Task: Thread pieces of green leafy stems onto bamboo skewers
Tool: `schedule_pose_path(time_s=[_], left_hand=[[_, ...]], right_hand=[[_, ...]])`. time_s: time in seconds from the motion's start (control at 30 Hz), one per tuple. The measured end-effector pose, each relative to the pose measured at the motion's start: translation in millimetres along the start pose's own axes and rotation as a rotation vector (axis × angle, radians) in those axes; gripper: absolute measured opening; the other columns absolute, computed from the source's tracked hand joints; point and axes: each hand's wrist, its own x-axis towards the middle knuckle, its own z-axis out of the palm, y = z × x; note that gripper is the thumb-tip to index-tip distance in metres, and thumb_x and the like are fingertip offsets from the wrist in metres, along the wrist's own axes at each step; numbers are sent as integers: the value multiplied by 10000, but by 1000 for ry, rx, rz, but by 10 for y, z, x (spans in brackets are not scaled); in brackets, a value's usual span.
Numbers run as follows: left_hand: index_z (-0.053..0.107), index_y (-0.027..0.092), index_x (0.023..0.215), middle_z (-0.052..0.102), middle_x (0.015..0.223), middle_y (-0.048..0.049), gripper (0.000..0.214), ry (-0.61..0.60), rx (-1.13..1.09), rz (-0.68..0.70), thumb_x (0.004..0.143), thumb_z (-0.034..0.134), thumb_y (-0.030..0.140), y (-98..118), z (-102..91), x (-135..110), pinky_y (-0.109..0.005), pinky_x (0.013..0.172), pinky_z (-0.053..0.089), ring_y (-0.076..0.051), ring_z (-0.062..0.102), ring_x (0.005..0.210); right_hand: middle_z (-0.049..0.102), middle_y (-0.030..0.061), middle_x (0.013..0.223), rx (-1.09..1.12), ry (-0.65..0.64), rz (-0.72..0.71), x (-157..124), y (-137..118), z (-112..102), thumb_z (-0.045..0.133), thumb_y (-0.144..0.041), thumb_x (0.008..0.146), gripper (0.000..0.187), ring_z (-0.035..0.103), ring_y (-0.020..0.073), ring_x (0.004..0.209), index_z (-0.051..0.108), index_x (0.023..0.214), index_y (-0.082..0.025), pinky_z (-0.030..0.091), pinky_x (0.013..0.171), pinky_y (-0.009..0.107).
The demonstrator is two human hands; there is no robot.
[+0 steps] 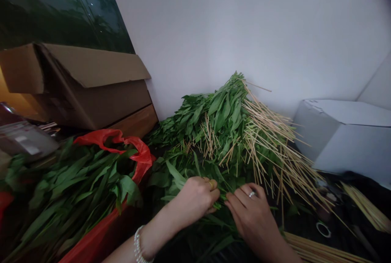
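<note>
Low in the middle of the head view, my left hand [195, 198] is closed around green leafy stems [218, 204]. Beside it, my right hand [249, 208] pinches at the same stems, its fingertips close to the left fist. What lies inside the fingers is mostly hidden. Loose long leaves [177, 175] spread under and behind both hands. Just beyond rises a heap of leafy bundles [224, 112], with thin wooden sticks [275, 136] jutting out of it to the right.
On the left, a red plastic bag [142, 161] holds more long-leaved greens [76, 189]. Behind it sits an open cardboard box [113, 104]. A white box [345, 141] stands at right, near more sticks [317, 248] and a roll of tape [323, 229]. A pale wall [244, 31] closes the back.
</note>
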Motion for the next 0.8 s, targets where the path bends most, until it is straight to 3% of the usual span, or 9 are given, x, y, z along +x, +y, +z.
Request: schedule_pose_path(time_s=[0.1,0.2,0.3,0.43,0.5,0.57,0.67,0.73,0.8], left_hand=[[557,178,776,618,821,-30,258,61,-59,-26,777,729,370,7,55,-16,-300,628,438,-203,604,744],[557,180,767,598,787,-27,171,162,-173,-152,787,688,289,28,88,-34,-282,610,413,-189,579,710],[564,180,725,559,720,-7,63,302,-429,-301,768,601,152,106,101,3,-243,595,385,-156,542,673],[574,172,646,526,649,11,127,441,-768,-396,728,509,100,145,107,115,-229,613,367,-133,517,651],[585,169,643,548,651,13,123,490,-905,-469,715,493,130,8,82,115,-230,621,371,-133,516,647],[585,170,649,552,638,15,123,605,-981,-636,718,484,186,-246,14,39,-232,607,369,-137,503,632],[560,183,658,469,586,36,165,860,-895,-858,772,479,270,-659,-170,-168,-230,564,340,-128,435,574],[562,183,639,515,676,10,217,899,-758,-785,811,491,296,-811,-316,-284,-233,654,387,-146,491,685],[556,182,639,563,762,-13,259,889,-716,-682,851,482,311,-825,-450,-339,-236,720,409,-158,528,774]], right_hand=[[594,32,694,17,16,1,6,-6,-5,454,-132,940,205,510,198,750,646,882,-173,333,838,406],[604,29,705,67,75,12,28,-16,-38,470,-127,935,178,508,190,739,644,924,-163,343,833,403],[609,23,737,161,108,70,58,-34,-73,494,-125,925,154,519,186,752,639,932,-176,352,826,394],[590,19,749,325,100,170,59,-25,-87,486,-141,933,154,533,177,741,625,887,-187,381,781,365],[585,21,744,395,84,226,35,17,-91,474,-174,945,167,536,180,732,621,868,-192,397,735,346],[583,24,731,458,74,302,12,84,-104,472,-228,955,189,544,187,728,622,843,-201,414,687,327],[609,33,767,587,49,420,12,182,-135,468,-302,964,238,583,188,758,630,816,-210,453,679,300],[634,37,823,685,23,462,35,213,-150,457,-328,969,262,612,185,803,641,820,-213,476,716,284],[650,34,853,748,-2,488,56,213,-150,451,-338,971,261,630,180,825,650,855,-214,489,732,270]])
